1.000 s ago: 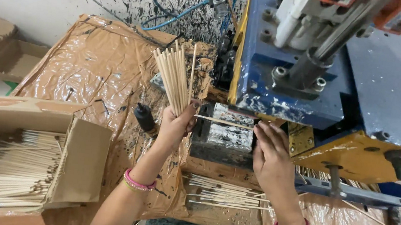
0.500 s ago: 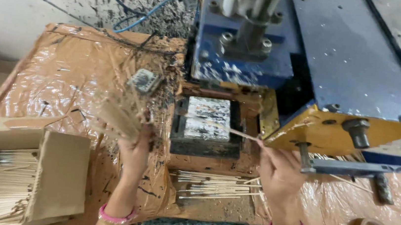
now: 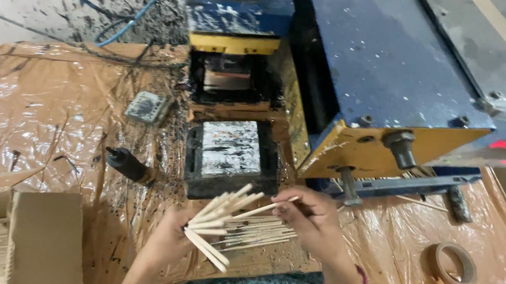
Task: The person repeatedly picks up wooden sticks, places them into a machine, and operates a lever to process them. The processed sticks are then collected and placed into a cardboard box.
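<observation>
Left hand (image 3: 167,242) is gripping a fanned bundle of pale sticks (image 3: 220,217), fingers clenched around the lower ends; the tips are spreading up and to the right. Right hand (image 3: 313,220) is pinching a single stick (image 3: 261,209) between thumb and fingertips, just right of the bundle and touching its fan. Below and between both sets of fingers, more loose sticks (image 3: 255,236) are lying flat on the plastic-covered tabletop (image 3: 48,120). Just above the fingers, a black tray (image 3: 231,152) with a grey, paint-flecked block inside is sitting in front of the blue and yellow machine (image 3: 385,81). Far left of the fingers, a cardboard box (image 3: 17,242) is holding what look like more sticks, mostly hidden. Right of the fingers, a tape roll (image 3: 450,264) is resting on the plastic.
</observation>
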